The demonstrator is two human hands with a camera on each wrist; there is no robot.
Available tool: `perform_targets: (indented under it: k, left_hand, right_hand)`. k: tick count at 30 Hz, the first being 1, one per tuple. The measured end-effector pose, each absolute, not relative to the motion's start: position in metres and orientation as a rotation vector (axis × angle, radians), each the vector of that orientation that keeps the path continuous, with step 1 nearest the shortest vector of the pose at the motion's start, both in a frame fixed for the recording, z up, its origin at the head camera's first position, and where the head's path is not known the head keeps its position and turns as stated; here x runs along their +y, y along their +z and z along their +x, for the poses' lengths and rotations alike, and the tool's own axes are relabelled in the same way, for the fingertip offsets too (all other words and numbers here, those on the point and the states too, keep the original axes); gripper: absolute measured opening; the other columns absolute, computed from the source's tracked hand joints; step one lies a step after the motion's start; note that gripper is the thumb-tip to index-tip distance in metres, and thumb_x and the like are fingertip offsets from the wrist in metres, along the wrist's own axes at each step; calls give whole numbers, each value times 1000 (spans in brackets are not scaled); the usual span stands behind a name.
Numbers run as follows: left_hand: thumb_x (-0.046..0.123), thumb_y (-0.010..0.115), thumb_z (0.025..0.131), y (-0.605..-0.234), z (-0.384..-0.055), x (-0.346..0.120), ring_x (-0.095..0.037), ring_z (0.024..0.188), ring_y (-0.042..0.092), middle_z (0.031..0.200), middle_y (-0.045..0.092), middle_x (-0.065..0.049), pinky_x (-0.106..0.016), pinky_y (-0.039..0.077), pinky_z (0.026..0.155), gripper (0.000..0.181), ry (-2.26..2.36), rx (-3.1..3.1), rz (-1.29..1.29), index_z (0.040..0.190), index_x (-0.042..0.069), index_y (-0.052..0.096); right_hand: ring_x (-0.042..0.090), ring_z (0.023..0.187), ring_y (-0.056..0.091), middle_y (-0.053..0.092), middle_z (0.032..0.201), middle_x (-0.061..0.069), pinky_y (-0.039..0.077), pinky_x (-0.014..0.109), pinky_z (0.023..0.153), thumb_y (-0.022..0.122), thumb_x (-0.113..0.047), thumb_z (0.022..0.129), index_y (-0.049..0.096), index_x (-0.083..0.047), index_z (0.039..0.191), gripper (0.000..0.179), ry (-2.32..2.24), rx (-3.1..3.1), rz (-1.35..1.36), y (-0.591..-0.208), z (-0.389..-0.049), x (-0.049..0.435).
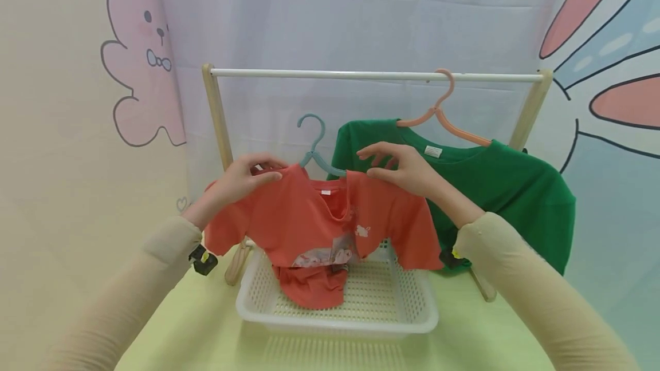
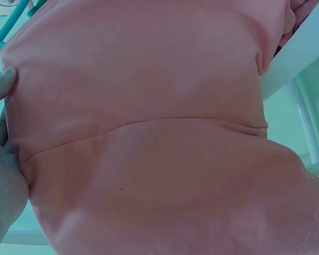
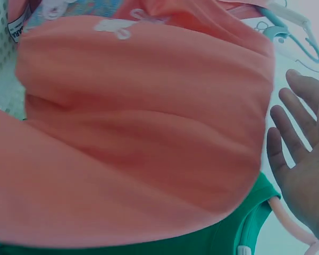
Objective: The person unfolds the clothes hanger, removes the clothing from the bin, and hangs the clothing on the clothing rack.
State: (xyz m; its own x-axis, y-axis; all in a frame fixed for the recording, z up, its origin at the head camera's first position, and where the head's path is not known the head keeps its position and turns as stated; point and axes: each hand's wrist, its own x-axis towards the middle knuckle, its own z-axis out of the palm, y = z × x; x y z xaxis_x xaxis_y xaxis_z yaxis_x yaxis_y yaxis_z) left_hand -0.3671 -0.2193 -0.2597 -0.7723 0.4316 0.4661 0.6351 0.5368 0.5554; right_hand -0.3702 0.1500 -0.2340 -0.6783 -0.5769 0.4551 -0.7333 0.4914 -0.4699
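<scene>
A small red T-shirt (image 1: 314,228) with a printed front hangs on a teal hanger (image 1: 313,152), its hook free below the rack bar. My left hand (image 1: 246,177) pinches the shirt's shoulder, thumb in front and fingers behind; the left wrist view shows the thumb (image 2: 6,81) at the fabric's edge. Beside the other shoulder, my right hand (image 1: 404,169) holds nothing. Its fingers (image 3: 293,119) are spread and apart from the cloth in the right wrist view. The right-hand sleeve of the shirt droops.
A white rack bar (image 1: 319,75) spans wooden posts behind. From it hangs a green T-shirt (image 1: 515,193) on an orange hanger (image 1: 459,129), at the right. Below stands a white perforated basket (image 1: 335,323), with bunched red cloth (image 1: 315,289) in it, on a yellow-green surface (image 1: 206,331).
</scene>
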Motion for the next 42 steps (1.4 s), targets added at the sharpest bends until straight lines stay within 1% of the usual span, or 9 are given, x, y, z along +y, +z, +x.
perform_targets:
  k: [5, 9, 13, 16, 23, 27, 32, 37, 42]
  left_hand:
    - [19, 67, 95, -258, -367, -223, -9, 92, 60, 112, 70, -7, -19, 51, 76, 24, -1110, -2451, -851, 118, 14, 71]
    - [19, 67, 95, -257, -369, -224, -9, 91, 61, 112, 71, -6, -18, 52, 75, 24, -1112, -2434, -843, 118, 14, 71]
    - [19, 67, 95, -257, -368, -224, -10, 90, 60, 110, 71, -6, -18, 51, 74, 24, -1092, -2431, -861, 118, 14, 71]
    - [18, 68, 94, -258, -367, -224, -11, 90, 60, 110, 71, -6, -19, 51, 74, 24, -1066, -2438, -882, 118, 14, 71]
    - [17, 68, 94, -264, -367, -224, -9, 92, 61, 112, 71, -6, -18, 52, 75, 24, -1062, -2455, -877, 118, 13, 71]
    - [18, 68, 94, -265, -367, -228, -7, 92, 60, 113, 71, -6, -17, 52, 76, 25, -1102, -2450, -842, 118, 14, 71]
    - [17, 68, 94, -263, -367, -228, -8, 90, 61, 112, 71, -8, -16, 52, 75, 25, -1092, -2425, -862, 118, 12, 71]
    - [18, 68, 94, -260, -365, -222, -9, 89, 61, 112, 71, -7, -18, 52, 73, 24, -1098, -2409, -849, 118, 13, 71]
    - [19, 69, 94, -260, -363, -216, -10, 90, 60, 111, 71, -6, -18, 52, 75, 24, -1084, -2398, -851, 117, 13, 71]
  right_hand:
    - [20, 104, 60, 66, 122, 4, 53, 41, 90, 70, -24, 93, 64, -16, 129, 37, 964, -2517, 1027, -237, -370, 154]
    - [18, 96, 61, 70, 109, 4, 56, 34, 83, 69, -26, 94, 70, -14, 117, 26, 944, -2489, 928, -242, -369, 156]
    - [16, 86, 60, 70, 97, 3, 53, 29, 74, 68, -24, 94, 74, -14, 104, 16, 898, -2428, 903, -245, -368, 157]
    - [15, 83, 58, 70, 94, 3, 52, 28, 71, 67, -23, 94, 74, -14, 101, 13, 862, -2387, 901, -246, -368, 157]
    - [20, 77, 57, 71, 96, 9, 48, 32, 69, 65, -23, 96, 72, -9, 107, 19, 872, -2413, 767, -243, -369, 161]
    - [19, 82, 61, 72, 103, 7, 51, 28, 71, 67, -26, 95, 72, -11, 114, 24, 900, -2447, 767, -242, -370, 166]
    - [17, 93, 64, 71, 111, 4, 54, 25, 77, 69, -27, 94, 70, -15, 121, 29, 959, -2447, 841, -244, -370, 164]
    - [18, 100, 63, 70, 115, 4, 56, 33, 84, 68, -32, 94, 70, -17, 122, 32, 1010, -2470, 877, -248, -370, 153]
    - [20, 101, 65, 72, 113, 5, 59, 40, 86, 68, -27, 94, 68, -15, 121, 29, 1004, -2476, 831, -252, -364, 141]
